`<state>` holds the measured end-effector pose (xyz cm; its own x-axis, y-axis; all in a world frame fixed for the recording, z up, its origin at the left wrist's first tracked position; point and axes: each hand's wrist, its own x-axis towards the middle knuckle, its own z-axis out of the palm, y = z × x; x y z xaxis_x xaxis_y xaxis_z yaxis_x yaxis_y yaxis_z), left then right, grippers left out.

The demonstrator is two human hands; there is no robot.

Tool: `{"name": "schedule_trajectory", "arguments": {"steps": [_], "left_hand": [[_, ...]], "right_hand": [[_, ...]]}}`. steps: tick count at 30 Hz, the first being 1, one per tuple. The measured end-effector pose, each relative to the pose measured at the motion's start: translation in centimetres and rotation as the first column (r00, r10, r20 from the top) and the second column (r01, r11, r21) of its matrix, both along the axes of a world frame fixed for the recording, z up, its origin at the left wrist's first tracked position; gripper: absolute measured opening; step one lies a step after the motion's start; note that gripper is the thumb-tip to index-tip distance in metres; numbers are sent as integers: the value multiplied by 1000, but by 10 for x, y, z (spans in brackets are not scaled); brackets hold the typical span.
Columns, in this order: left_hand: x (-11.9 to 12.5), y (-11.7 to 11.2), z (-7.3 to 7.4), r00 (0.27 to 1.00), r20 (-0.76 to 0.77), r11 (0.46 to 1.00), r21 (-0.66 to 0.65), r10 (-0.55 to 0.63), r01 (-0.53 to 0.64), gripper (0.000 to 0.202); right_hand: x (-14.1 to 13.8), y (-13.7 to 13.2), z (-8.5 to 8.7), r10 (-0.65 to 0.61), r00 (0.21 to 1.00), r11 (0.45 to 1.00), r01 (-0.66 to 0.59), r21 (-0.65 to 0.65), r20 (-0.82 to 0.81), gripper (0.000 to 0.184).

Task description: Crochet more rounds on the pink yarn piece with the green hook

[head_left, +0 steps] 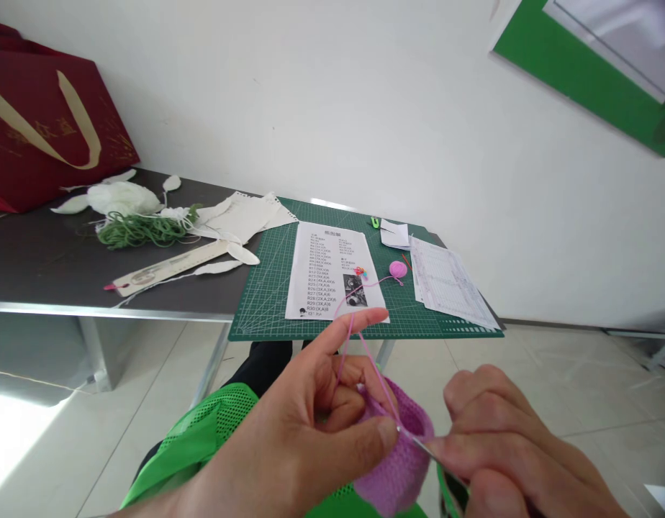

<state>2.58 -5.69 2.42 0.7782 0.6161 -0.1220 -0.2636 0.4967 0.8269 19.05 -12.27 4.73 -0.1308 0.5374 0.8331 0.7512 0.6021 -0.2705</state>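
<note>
A pink crochet piece [394, 460], rounded and hollow like a small cup, hangs below my left hand [332, 410]. The thumb and curled fingers of that hand pinch its rim, while the index finger stretches out with pink yarn [369, 350] looped over it. My right hand [505, 439] grips a thin metal crochet hook [423, 446], whose tip meets the rim by my left thumb. From my index finger the yarn runs to a small pink yarn ball [398, 269] on the green cutting mat [262, 288]. The hook's rear part is hidden in my right hand.
A printed pattern sheet [316, 266] and other papers [451, 280] lie on the mat. Left on the dark table [52, 273] are green yarn [143, 230], white yarn [121, 197], white leaf-shaped pieces and a red bag [41, 115]. A white wall [311, 93] stands behind.
</note>
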Motion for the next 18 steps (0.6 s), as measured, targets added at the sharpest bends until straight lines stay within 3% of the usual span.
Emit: {"name": "schedule_trajectory", "arguments": {"steps": [5, 11, 18], "left_hand": [[-5, 2, 2, 995, 59, 995, -51, -81, 84, 69], [-9, 5, -2, 986, 105, 987, -81, -132, 141, 70], [-2, 0, 0, 999, 48, 999, -47, 5, -3, 72]], "right_hand": [[-3, 4, -5, -16, 999, 998, 18, 56, -42, 30], [-3, 3, -15, 39, 993, 998, -45, -44, -113, 17], [-13, 4, -20, -48, 980, 996, 32, -85, -191, 23]]}}
